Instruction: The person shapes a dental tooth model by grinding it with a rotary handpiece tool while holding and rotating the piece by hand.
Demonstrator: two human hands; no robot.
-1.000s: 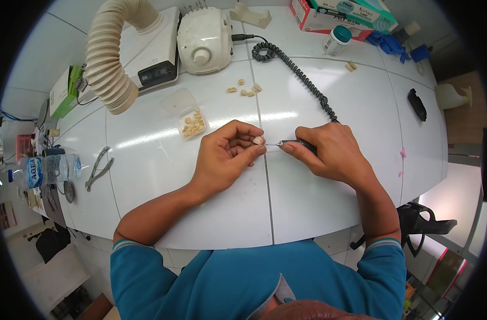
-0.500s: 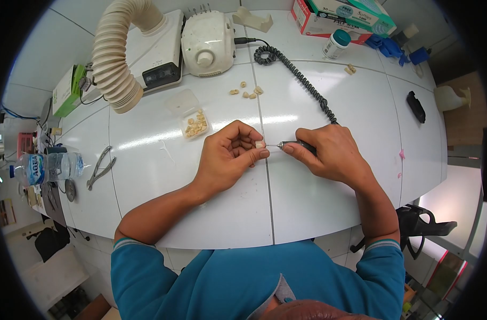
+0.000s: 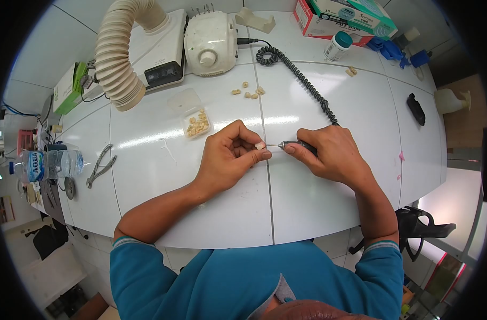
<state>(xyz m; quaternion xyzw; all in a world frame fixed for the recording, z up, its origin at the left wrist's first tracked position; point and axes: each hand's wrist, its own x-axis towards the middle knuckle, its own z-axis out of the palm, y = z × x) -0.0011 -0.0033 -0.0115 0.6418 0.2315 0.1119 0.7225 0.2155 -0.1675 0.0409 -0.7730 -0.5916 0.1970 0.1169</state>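
Observation:
Between the thumb and fingertips of my left hand (image 3: 230,154) is a small cream dental crown (image 3: 260,145). My right hand (image 3: 329,152) is wrapped round a dark rotary handpiece (image 3: 302,148), whose thin metal bur (image 3: 274,145) points left at the crown. The bur's tip is at the crown's right side; I cannot tell whether they touch. A black coiled cord (image 3: 302,80) runs from the handpiece to a white control unit (image 3: 210,45). Beyond my left hand, an open clear box (image 3: 185,114) holds several similar crowns, and several more loose crowns (image 3: 249,95) lie farther back.
A ribbed suction hose (image 3: 115,64) arches over the back left of the white table (image 3: 222,224). Pliers (image 3: 100,166) and a water bottle (image 3: 46,166) lie at the left. A white jar (image 3: 337,47), stacked boxes (image 3: 339,24) and a black object (image 3: 415,109) are at the right.
The crown has turned slightly between my left fingers and now looks tilted. Both hands stay in nearly the same place, the bur still pointing at the crown.

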